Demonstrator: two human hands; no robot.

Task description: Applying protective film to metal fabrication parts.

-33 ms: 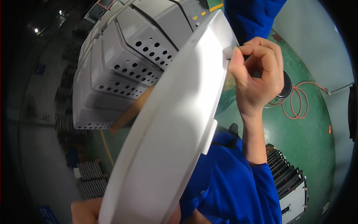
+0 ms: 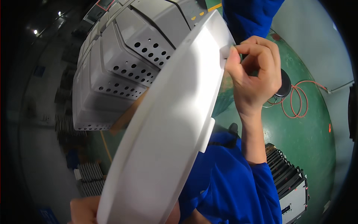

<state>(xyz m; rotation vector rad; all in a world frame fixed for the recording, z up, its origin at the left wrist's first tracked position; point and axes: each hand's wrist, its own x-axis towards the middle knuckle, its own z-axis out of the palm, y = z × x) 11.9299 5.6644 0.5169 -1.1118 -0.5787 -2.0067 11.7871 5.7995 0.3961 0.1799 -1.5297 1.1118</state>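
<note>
Item: large white moulded plastic panel (image 2: 167,127), curved, rigid, probably light and smooth; it is being held up edgewise between both hands. Right hand (image 2: 255,74) is pinching its upper-edge tab, grip closed; left hand (image 2: 84,211) is supporting the lower rim, grip hidden. Best hold: rims.

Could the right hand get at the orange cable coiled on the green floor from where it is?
Probably not right away. The right hand is pinching the upper edge of the big white curved panel, and the orange cable lies well beyond it on the green floor. Nothing blocks the way, though.
</note>
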